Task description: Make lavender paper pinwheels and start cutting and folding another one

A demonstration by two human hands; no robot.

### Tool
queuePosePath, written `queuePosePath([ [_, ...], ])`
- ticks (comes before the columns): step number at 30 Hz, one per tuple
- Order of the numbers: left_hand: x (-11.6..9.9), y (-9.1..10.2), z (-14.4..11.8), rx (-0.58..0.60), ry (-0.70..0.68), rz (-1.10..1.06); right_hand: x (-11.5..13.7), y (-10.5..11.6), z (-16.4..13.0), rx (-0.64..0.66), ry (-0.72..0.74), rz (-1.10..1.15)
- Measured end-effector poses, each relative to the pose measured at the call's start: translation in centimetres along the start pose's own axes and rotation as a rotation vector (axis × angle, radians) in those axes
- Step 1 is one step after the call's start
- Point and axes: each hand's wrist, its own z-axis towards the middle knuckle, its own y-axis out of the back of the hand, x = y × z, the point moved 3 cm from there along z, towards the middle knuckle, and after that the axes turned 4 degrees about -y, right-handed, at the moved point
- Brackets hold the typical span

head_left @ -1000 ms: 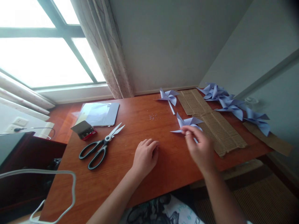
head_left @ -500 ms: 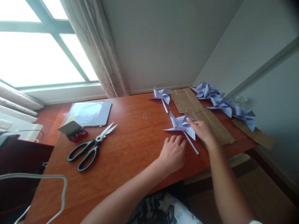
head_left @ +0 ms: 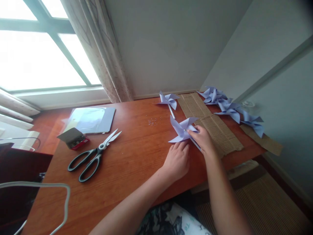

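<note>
A lilac paper pinwheel (head_left: 181, 130) on a white stick lies on the wooden table (head_left: 137, 156), in front of me. My right hand (head_left: 203, 139) pinches it at its centre, fingers over the stick. My left hand (head_left: 176, 160) rests flat on the table just below the pinwheel, fingertips touching its lower blade. A second pinwheel (head_left: 168, 99) lies further back near the wall.
Black-handled scissors (head_left: 94, 156) lie open at the left, beside a small box of pins (head_left: 73, 138) and a stack of paper sheets (head_left: 90, 120). Tiny pins (head_left: 153, 121) are scattered mid-table. Corrugated cardboard (head_left: 210, 124) and several finished pinwheels (head_left: 230, 106) lie at the right.
My left hand slid right across the table to the pinwheel. My right hand drew the pinwheel closer and shifted its grip to the centre.
</note>
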Motion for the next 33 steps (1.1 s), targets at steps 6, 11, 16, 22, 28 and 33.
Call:
queuePosePath([
  [6,0.5,-0.1,0.0,-0.141,0.093,-0.246,0.3,-1.5,-1.7,0.026,-0.07,0.44],
  [11,1.7,0.0,0.1,-0.32,0.27,-0.517,1.8,-2.9,-3.7,0.055,-0.114,0.667],
  [16,3.1,0.0,0.4,-0.387,0.353,-0.603,2.6,-3.8,-5.1,0.08,-0.173,0.859],
  [22,3.1,0.3,0.5,-0.464,0.316,-0.693,3.1,-3.8,-6.1,0.027,-0.117,0.78],
  [28,2.2,0.6,0.4,-0.51,0.294,-0.732,4.1,-3.3,-7.2,-0.063,-0.026,0.692],
  [33,1.9,0.9,0.4,-0.536,0.287,-0.776,4.3,-2.3,-7.7,-0.009,-0.02,0.68],
])
